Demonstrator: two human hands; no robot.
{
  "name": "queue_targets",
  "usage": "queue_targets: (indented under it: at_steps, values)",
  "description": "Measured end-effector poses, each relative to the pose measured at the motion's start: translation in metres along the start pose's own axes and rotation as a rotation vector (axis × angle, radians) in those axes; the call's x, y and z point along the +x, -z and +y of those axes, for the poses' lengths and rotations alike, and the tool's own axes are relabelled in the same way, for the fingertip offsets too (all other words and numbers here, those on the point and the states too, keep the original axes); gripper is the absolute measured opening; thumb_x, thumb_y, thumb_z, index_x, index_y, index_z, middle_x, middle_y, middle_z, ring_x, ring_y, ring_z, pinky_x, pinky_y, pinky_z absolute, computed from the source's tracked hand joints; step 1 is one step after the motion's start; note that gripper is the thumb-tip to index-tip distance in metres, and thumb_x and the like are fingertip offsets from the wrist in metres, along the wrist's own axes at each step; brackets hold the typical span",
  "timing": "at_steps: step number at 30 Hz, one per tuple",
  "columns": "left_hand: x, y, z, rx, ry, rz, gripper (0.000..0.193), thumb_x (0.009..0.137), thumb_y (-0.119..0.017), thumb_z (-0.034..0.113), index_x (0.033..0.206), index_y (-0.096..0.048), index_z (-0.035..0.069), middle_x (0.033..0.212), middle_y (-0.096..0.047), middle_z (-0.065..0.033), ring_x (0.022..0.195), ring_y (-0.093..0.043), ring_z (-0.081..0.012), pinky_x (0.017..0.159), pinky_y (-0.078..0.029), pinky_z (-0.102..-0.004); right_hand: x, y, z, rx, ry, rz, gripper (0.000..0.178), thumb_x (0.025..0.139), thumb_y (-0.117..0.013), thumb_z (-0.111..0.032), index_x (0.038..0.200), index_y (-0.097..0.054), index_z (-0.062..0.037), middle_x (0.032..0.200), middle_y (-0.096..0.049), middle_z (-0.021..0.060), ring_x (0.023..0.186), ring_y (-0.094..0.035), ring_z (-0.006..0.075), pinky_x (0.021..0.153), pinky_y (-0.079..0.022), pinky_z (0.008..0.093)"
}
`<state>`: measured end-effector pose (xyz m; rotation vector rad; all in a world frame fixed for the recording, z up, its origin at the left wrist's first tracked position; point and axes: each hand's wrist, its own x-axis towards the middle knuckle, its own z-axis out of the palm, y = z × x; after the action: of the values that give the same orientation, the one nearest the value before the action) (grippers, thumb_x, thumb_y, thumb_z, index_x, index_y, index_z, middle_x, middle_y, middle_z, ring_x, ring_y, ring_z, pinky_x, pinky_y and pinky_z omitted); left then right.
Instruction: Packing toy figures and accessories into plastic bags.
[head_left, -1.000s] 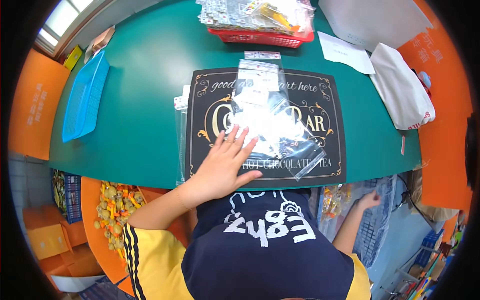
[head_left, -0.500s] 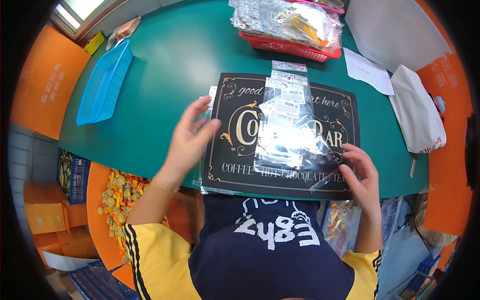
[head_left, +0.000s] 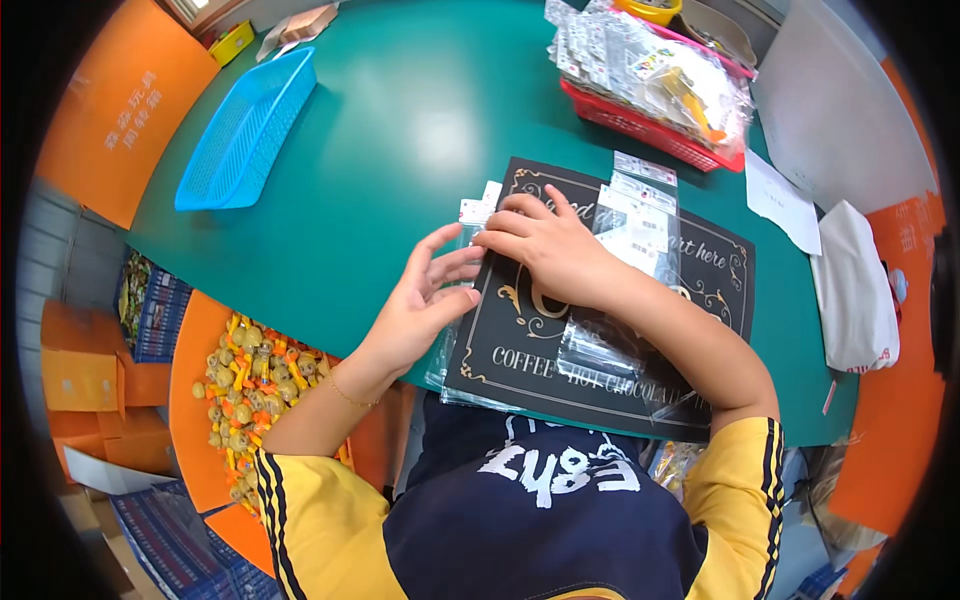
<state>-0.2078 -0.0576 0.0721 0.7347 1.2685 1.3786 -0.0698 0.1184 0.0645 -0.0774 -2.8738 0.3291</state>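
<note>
A black printed placemat (head_left: 490, 350) lies on the green table in front of me. A stack of clear plastic bags with white header labels (head_left: 632, 225) rests on it, partly hidden by my right forearm. More clear bags (head_left: 440, 360) stick out from under the mat's left edge. My left hand (head_left: 425, 295) is beside that edge, palm turned inward, its fingers apart and curved over these bags. Across the mat reaches my right hand (head_left: 545, 245), palm down with spread, bent fingers, its fingertips at the left edge near the bag labels. I see nothing held in either hand.
At the far right, a red basket (head_left: 650, 128) is heaped with packed bags. A blue basket (head_left: 245, 135) stands at the left. White paper (head_left: 783, 208) and a white cloth bag (head_left: 853, 290) lie on the right. An orange container (head_left: 190, 410) holds small yellow-orange toys below the table's left edge.
My right hand has crossed from the mat's right side to its left edge. My left hand stays by that edge. The view has shifted, so the tabletop things appear further right.
</note>
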Motion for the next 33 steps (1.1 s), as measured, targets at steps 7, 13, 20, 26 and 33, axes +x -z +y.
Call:
queue_targets:
  at_steps: [7, 13, 20, 26, 33]
  values:
    - [0.022, 0.064, -0.018, 0.02, -0.093, -0.12, 0.038, 0.089, -0.057, -0.003, 0.127, -0.052, 0.002, 0.135, -0.048, -0.0133, 0.113, -0.057, -0.0212, 0.097, -0.047, -0.0325, 0.012, -0.011, 0.024, 0.179, 0.054, 0.382, 0.024, 0.055, -0.075, -0.006, 0.077, -0.063, -0.009, 0.098, -0.053, 0.0062, 0.095, -0.053, 0.0287, 0.083, -0.043, 0.0418]
    - [0.053, 0.079, -0.012, 0.961, -0.532, -0.327, 0.027, 0.088, -0.064, 0.005, 0.114, -0.064, 0.006, 0.127, -0.059, -0.0115, 0.124, -0.054, -0.0274, 0.103, -0.044, -0.0416, -0.035, -0.011, 0.03, 0.332, -0.093, 0.64, 0.027, 0.06, -0.084, -0.01, 0.078, -0.064, -0.0091, 0.102, -0.05, 0.0088, 0.094, -0.052, 0.0247, 0.078, -0.044, 0.0328]
    - [0.109, 0.042, -0.022, 1.225, -0.723, -0.643, 0.047, 0.086, -0.07, 0.029, 0.126, -0.057, 0.008, 0.138, -0.051, -0.0105, 0.137, -0.04, -0.0299, 0.114, -0.031, -0.0477, -0.053, -0.008, 0.045, 0.331, -0.153, 0.835, 0.026, 0.069, -0.085, -0.013, 0.081, -0.063, -0.0085, 0.109, -0.047, 0.0094, 0.097, -0.051, 0.0216, 0.078, -0.044, 0.0292]
    - [0.127, 0.02, -0.001, 1.252, -0.423, -0.733, 0.063, 0.08, -0.073, 0.041, 0.132, -0.054, 0.01, 0.141, -0.049, -0.0101, 0.138, -0.038, -0.0291, 0.115, -0.028, -0.048, -0.068, 0.003, 0.066, 0.388, -0.15, 0.877, 0.024, 0.071, -0.084, -0.011, 0.083, -0.063, -0.0086, 0.11, -0.046, 0.0104, 0.096, -0.051, 0.0205, 0.079, -0.044, 0.0279]
    - [0.133, 0.005, -0.01, 1.456, -0.585, -0.54, 0.091, 0.075, -0.071, 0.057, 0.146, -0.04, 0.01, 0.153, -0.037, -0.0122, 0.146, -0.025, -0.0327, 0.117, -0.017, -0.0553, -0.064, 0.006, 0.068, 0.452, -0.209, 0.644, 0.027, 0.071, -0.064, 0.01, 0.091, -0.07, -0.0066, 0.114, -0.05, 0.0133, 0.106, -0.055, 0.0272, 0.087, -0.05, 0.0345]
